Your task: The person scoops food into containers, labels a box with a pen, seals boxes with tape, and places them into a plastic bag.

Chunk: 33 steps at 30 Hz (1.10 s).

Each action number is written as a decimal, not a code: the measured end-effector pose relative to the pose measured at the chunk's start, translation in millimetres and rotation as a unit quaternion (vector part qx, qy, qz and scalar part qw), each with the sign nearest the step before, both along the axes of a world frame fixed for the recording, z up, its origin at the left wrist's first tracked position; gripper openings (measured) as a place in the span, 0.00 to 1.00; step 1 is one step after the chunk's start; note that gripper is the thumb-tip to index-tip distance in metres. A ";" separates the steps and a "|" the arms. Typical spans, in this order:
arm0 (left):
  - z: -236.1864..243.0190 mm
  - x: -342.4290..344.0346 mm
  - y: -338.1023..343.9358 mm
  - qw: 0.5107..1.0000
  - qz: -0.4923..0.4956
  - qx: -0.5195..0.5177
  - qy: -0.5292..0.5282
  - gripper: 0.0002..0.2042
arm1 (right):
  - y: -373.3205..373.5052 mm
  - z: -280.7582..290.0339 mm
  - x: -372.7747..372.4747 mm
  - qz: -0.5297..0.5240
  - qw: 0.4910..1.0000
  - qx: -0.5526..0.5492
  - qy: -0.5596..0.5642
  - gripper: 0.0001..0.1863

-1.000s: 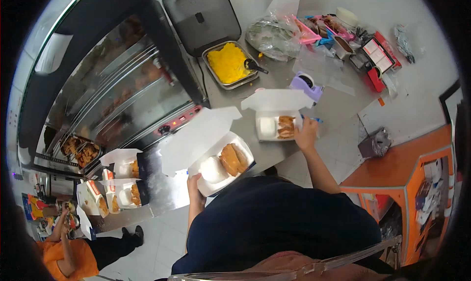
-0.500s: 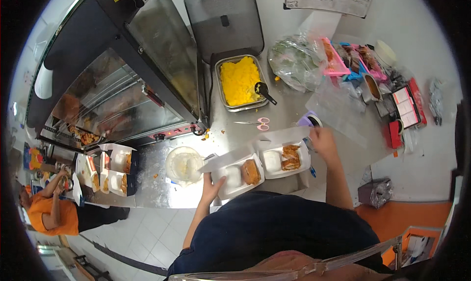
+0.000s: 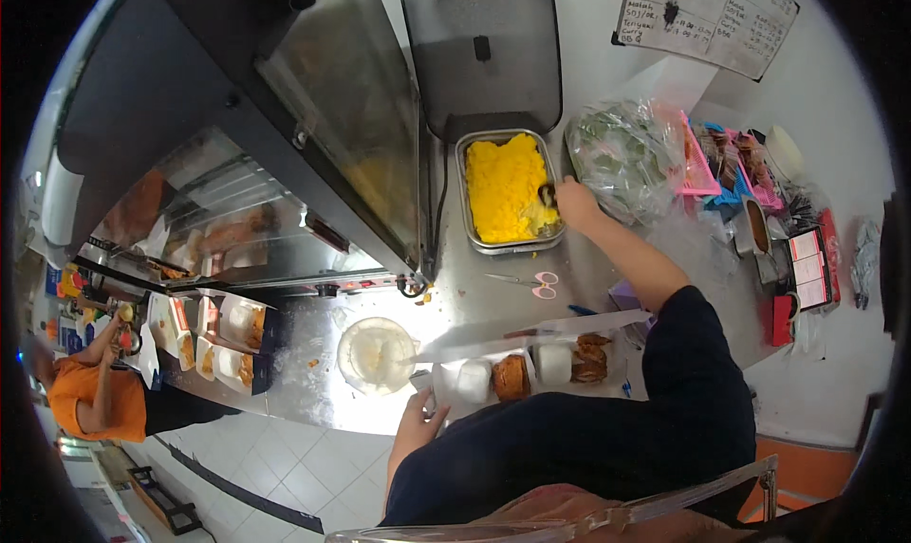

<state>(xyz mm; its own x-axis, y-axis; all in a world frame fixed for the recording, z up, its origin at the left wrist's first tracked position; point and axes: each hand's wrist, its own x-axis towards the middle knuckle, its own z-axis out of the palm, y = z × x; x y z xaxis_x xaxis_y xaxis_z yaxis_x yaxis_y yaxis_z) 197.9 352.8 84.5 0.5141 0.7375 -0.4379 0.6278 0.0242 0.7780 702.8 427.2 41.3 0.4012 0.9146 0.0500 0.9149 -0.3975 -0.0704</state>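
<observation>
My right hand grips a black serving spoon in a metal tray of yellow food, which looks like scrambled egg. My left hand holds the near left edge of an open white food box, with fingers curled, beside white rice and a brown fried piece. To its right a second box holds rice and browned pieces, partly behind my sleeve. Pink-handled scissors lie between tray and boxes. A round pale container sits left of the boxes.
A glass warmer fills the upper left, with other open boxes below it. A bagged green item and small trays stand at the back right. A person in an orange shirt works at the far left.
My right hand has moved from the right box up to the tray and taken hold of the spoon. The two boxes now sit side by side, their lids narrower in view.
</observation>
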 end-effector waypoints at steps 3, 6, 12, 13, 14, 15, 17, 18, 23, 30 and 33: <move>5.7 0.9 11.6 1.000 0.001 -0.020 0.006 0.26 | 6.2 10.8 -14.3 0.023 0.994 -0.017 -0.110 0.10; 3.0 -4.9 21.2 0.998 -0.014 -0.061 -0.004 0.26 | 6.0 2.4 -19.7 0.077 0.966 -0.050 -0.242 0.13; 11.1 -3.3 23.6 0.996 0.005 -0.089 0.005 0.26 | 3.6 -5.1 -23.0 0.024 0.987 -0.042 -0.151 0.25; 11.9 -3.0 22.3 0.993 0.027 -0.116 0.005 0.26 | -0.7 -7.9 -22.2 0.066 0.982 -0.018 -0.177 0.25; 9.9 -5.0 23.0 0.993 0.027 -0.119 0.008 0.26 | -3.7 -11.3 -22.2 0.107 0.974 0.006 -0.202 0.26; 6.1 -6.3 24.3 0.994 0.013 -0.111 0.004 0.25 | -5.1 -10.6 -24.5 0.105 0.974 0.003 -0.201 0.26; 4.7 -6.6 24.5 0.994 -0.004 -0.106 0.001 0.25 | -4.7 -11.0 -32.6 0.113 0.968 -0.124 -0.186 0.27; 7.5 -4.9 26.7 0.995 -0.008 -0.100 0.003 0.24 | -3.0 -10.0 -35.7 0.111 0.968 -0.124 -0.186 0.27; 4.7 -6.7 27.3 0.997 -0.003 -0.082 -0.013 0.24 | 11.2 10.1 -31.5 0.115 0.973 -0.198 -0.042 0.24; 1.2 -10.4 26.7 0.996 -0.009 -0.093 -0.009 0.24 | 2.2 -10.1 -14.4 0.045 0.992 -0.114 0.032 0.23; 5.1 -9.1 27.3 0.995 -0.001 -0.103 -0.008 0.24 | -6.4 29.2 -47.8 0.101 0.974 -0.199 -0.042 0.22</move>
